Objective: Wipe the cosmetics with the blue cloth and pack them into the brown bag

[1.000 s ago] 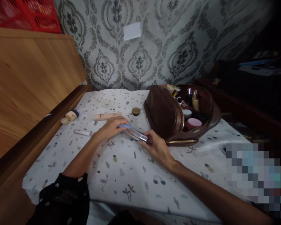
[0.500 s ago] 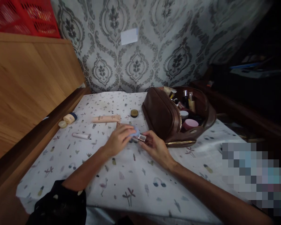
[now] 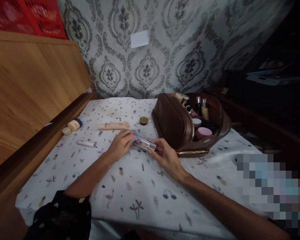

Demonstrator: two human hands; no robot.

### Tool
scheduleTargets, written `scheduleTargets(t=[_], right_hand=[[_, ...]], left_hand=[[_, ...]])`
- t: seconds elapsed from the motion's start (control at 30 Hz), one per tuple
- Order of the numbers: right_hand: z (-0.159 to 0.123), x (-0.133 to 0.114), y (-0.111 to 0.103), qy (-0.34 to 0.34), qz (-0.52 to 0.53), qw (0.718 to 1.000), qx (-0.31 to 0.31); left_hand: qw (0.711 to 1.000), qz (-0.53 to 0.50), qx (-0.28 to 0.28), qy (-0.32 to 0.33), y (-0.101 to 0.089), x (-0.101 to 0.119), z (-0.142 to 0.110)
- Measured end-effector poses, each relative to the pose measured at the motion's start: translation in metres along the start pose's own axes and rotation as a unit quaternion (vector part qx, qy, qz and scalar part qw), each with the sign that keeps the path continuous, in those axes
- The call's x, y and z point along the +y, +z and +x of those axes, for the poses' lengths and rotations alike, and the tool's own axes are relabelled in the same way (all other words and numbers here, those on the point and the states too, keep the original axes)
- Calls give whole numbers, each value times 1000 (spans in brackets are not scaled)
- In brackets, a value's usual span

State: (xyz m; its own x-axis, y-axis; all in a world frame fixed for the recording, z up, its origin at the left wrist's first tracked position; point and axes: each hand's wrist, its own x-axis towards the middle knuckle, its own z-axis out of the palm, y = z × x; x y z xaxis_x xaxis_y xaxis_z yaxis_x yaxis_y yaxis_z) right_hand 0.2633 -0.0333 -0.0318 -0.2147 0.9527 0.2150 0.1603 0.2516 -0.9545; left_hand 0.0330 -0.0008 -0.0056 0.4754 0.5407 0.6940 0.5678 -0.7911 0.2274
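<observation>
Our left hand [image 3: 121,144] pinches a blue pad [image 3: 135,134] between thumb and fingers, and the pad meets the left end of a clear, silvery bottle [image 3: 145,143]; our right hand [image 3: 167,156] grasps the bottle's other end, so the bottle lies slantwise between our two hands, above the patterned cloth [image 3: 130,186].

Farthest left of our grip, at the cloth's left edge, we see a small pale round piece [image 3: 66,131] beside a cream jar with a dark blue lid [image 3: 75,124]. Nearer our left hand, to its left, a slim white tube [image 3: 86,143] lies on the cloth. Just beyond our left hand lies a peach tube [image 3: 113,126]. Beyond the bottle, a small round olive-coloured pot [image 3: 143,120] sits on the cloth. Beyond our right hand and to its right, a brown bag [image 3: 173,120] stands open, with a pink-lidded jar [image 3: 204,132], a pale-lidded jar [image 3: 196,122] and small bottles [image 3: 205,111] inside.
</observation>
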Motion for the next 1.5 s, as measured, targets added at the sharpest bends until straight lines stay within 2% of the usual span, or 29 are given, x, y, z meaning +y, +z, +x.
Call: scheduleTargets(t=[0.13, 0.23, 0.33, 0.43, 0.53, 0.63, 0.77, 0.87, 0.97, 1.1, 1.23, 1.37, 1.5], right_hand=[[-1, -3, -1, -1, -16, 1000, -13], [-2, -6, -3, -14, -31, 999, -14], [-2, -7, -3, -18, -38, 999, -16], [-1, -2, -2, -7, -14, 1000, -18], [0, 6, -1, -8, -9, 1000, -2], [0, 11, -2, -21, -35, 999, 14], [-1, 7, -2, -22, -47, 999, 8], [-1, -2, -2, -15, -36, 999, 4], [-2, -10, -1, -7, -25, 1000, -3], [-3, -15, -1, 10, -40, 999, -1], [-3, -20, -1, 27, -43, 999, -5], [-2, -23, -2, 54, -10, 998, -9], [-2, -22, 1, 99, 36, 994, -13]], left_hand=[[998, -50, -4, 48, 11, 23, 1], [996, -51, -15, 74, 13, 32, 1], [997, -32, -40, 62, 10, 27, 1], [998, -14, -56, 21, 5, 13, 0], [998, 18, -54, -19, 2, 4, -3], [998, 19, -46, -36, 4, 6, -3], [999, -23, -33, 32, 8, 24, 0], [996, -14, -53, 73, 9, 32, 2], [996, 17, -62, 58, 5, 26, 3], [998, 58, -33, 19, -1, 14, 1], [998, 55, 7, 40, 4, 23, 2], [996, 19, 5, 84, 13, 36, 3], [999, 23, 5, 47, 11, 28, 2]])
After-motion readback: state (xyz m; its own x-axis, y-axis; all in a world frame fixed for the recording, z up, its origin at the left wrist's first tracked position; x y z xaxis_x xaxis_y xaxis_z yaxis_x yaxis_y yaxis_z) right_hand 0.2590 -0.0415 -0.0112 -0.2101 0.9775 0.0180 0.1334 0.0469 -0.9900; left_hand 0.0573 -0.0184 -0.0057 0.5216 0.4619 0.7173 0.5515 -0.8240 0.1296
